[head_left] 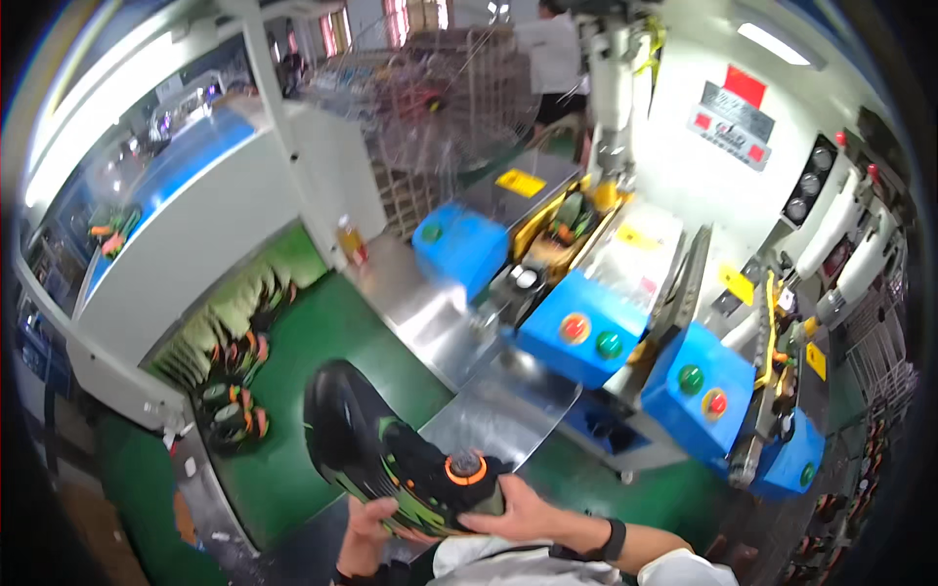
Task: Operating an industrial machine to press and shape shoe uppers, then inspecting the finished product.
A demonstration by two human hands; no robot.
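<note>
A black shoe (386, 451) with green stripes and orange trim is held in front of me, its rounded toe tilted up and away. An orange ring surrounds the round plug at its collar, which looks like the top of a last. My left hand (366, 532) grips the shoe's lower left side, fingers partly hidden beneath it. At the heel end, my right hand (518, 513) is closed round the shoe, its thumb lying along the side. A dark band circles the right wrist.
Several similar shoes (234, 418) stand on the green conveyor surface (332, 337) at left, by a fringed curtain (200, 337). On the right is a machine with blue button boxes (586, 327) and another shoe (572, 217) clamped in it. A person (555, 59) stands behind a wire fan guard (440, 103).
</note>
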